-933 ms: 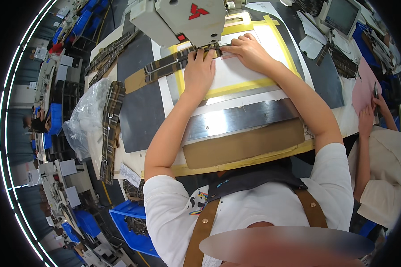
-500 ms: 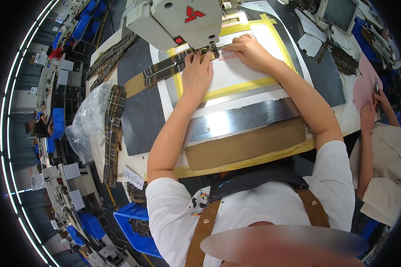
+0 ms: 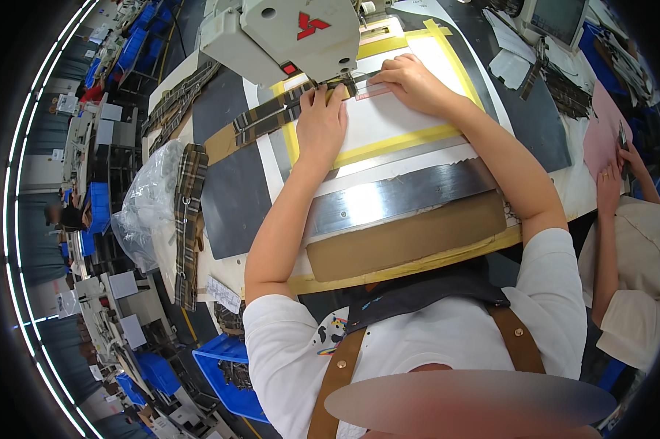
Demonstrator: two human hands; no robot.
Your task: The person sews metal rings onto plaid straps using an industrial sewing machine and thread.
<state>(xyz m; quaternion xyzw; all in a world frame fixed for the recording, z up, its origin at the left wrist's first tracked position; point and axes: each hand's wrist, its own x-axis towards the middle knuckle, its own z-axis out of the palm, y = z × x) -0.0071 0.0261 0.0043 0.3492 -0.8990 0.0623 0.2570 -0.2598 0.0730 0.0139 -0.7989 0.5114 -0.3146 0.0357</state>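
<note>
Several plaid straps (image 3: 184,94) lie at the table's far left, above a clear plastic bag (image 3: 147,201) and a ringed plaid strap (image 3: 187,227). Next, a long plaid strip (image 3: 260,113) runs toward the underside of the white sewing machine head (image 3: 293,40). The left hand (image 3: 323,121) rests its fingers on the strip's right part; the right hand (image 3: 414,82) bends its fingertips near that end. I cannot tell whether either pinches anything.

Place: a sewing workshop.
Sewing machine (image 3: 293,44): big, pale head over a worktable (image 3: 224,271).
Plaid straps (image 3: 264,126): one beneath the machine, more at left.
Workstations (image 3: 141,296): lined up beyond, with blue bins (image 3: 246,399).
</note>
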